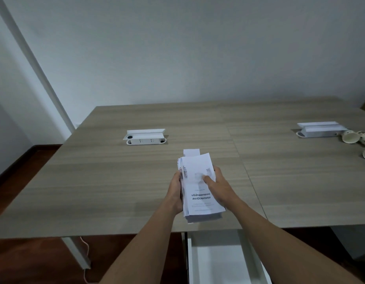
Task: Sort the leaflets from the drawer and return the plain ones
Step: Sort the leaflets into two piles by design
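Note:
A thick stack of white leaflets (198,185) is held over the near part of the wooden table (116,181). The top leaflet is mostly plain white with dark printed text near its lower end. My left hand (175,193) grips the stack's left edge. From the right, my right hand (218,187) holds the stack, thumb pressed on the top leaflet. A few leaflets stick out at the far end of the stack. Below the table's front edge, a white drawer (218,261) stands pulled out, its visible inside bare.
Two white power socket boxes sit on the table, one at the centre left (145,136) and one at the far right (320,129). Several paper cups (357,140) lie tipped over at the right edge. A table leg (77,251) and a cable (86,261) stand below left.

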`<move>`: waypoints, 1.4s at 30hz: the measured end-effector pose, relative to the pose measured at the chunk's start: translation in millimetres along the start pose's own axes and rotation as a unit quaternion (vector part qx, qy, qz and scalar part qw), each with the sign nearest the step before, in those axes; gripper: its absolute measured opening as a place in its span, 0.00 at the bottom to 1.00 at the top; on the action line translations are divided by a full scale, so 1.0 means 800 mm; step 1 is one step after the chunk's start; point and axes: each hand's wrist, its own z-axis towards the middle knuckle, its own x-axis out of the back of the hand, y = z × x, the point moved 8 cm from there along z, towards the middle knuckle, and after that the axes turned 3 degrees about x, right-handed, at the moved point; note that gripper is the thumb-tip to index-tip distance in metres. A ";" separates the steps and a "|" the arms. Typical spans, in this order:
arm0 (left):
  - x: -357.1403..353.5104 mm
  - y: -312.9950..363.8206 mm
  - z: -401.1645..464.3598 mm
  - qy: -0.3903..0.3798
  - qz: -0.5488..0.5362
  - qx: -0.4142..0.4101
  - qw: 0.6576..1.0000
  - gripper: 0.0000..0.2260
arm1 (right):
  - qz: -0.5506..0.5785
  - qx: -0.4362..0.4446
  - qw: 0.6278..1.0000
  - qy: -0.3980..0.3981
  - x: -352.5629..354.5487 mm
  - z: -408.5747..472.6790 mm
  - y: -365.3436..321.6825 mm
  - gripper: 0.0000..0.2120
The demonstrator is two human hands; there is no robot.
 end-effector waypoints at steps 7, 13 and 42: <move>0.002 0.014 0.007 0.033 0.038 -0.019 0.999 0.19 | 0.003 -0.015 1.000 0.009 0.005 0.006 -0.003 0.17; -0.009 0.025 0.007 0.034 0.043 -0.031 0.998 0.19 | -0.003 -0.015 1.000 0.020 0.015 0.014 -0.010 0.15; 0.002 0.097 0.095 0.034 0.033 -0.041 0.998 0.19 | -0.028 0.001 0.998 0.056 0.006 0.131 -0.027 0.11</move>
